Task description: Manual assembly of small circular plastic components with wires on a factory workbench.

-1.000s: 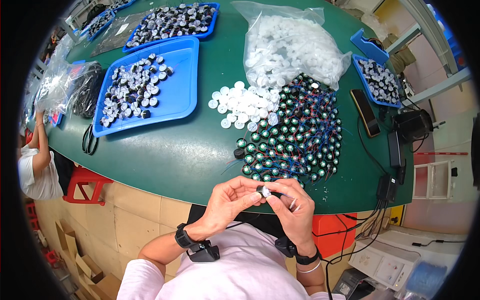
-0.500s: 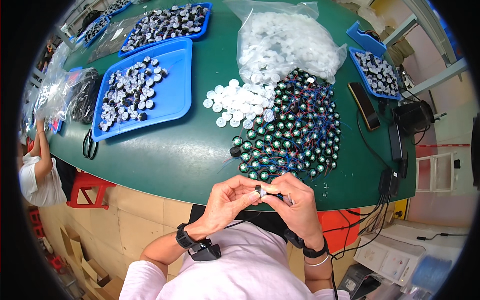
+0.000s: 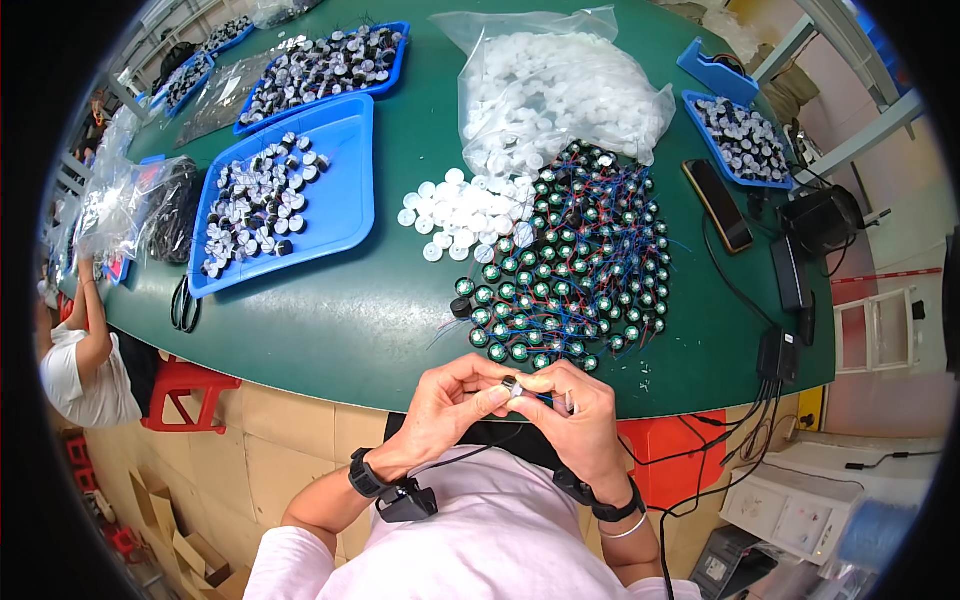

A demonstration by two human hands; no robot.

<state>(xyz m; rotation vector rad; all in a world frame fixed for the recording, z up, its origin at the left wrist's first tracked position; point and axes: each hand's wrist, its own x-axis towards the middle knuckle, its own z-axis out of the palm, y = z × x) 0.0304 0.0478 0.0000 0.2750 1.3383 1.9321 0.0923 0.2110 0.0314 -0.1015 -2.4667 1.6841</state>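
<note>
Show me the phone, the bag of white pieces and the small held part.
Phone [image 3: 718,206], head view: middle of its screen.
Bag of white pieces [image 3: 475,32], head view: clear upper-left plastic.
Small held part [image 3: 513,388], head view: its visible middle.

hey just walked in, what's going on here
Someone seated at a green table is pinching a small black and white part between their left hand and right hand, just off the table's near edge. Beyond the hands lie a spread of wired parts and loose white discs, with a bag of more discs behind. To the left, a blue tray is partly filled with white-topped black pieces.
</note>
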